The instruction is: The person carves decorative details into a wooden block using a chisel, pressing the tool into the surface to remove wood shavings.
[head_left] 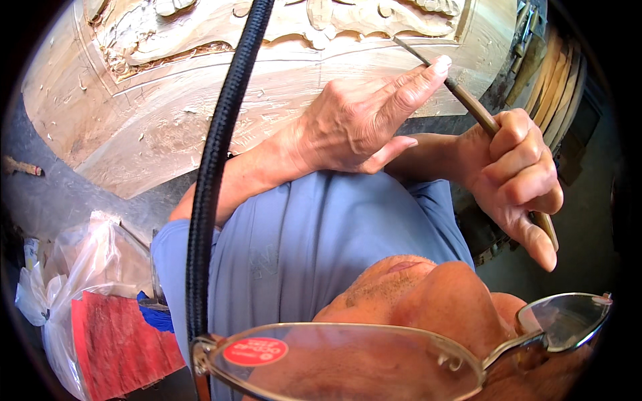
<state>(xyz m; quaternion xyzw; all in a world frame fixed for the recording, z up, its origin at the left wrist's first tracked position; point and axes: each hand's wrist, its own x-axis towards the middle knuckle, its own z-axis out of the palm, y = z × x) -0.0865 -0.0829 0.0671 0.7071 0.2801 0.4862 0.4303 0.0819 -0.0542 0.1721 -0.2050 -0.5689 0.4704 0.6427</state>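
Observation:
My right hand [518, 164] is closed around the wooden handle of a carving chisel [473, 108], whose butt end shows below my fingers. Its thin metal shaft slants up and left to the lower edge of the relief on a pale wooden panel [267, 77]. My left hand [358, 123] reaches across with fingers stretched out, their tips lying over the shaft and the thumb apart. Those fingertips cover part of the chisel. Scrolls and a wavy border make up the carved relief [321, 20], with shavings along its recessed edge.
Stacked curved wooden pieces [558, 87] stand at the right, near more tools [525, 33]. Clear plastic bags [93, 254], a red sheet [124, 341] and a blue cloth [157, 314] lie lower left. A short stick [23, 166] rests at far left. A black braided cord [224, 134] crosses the view.

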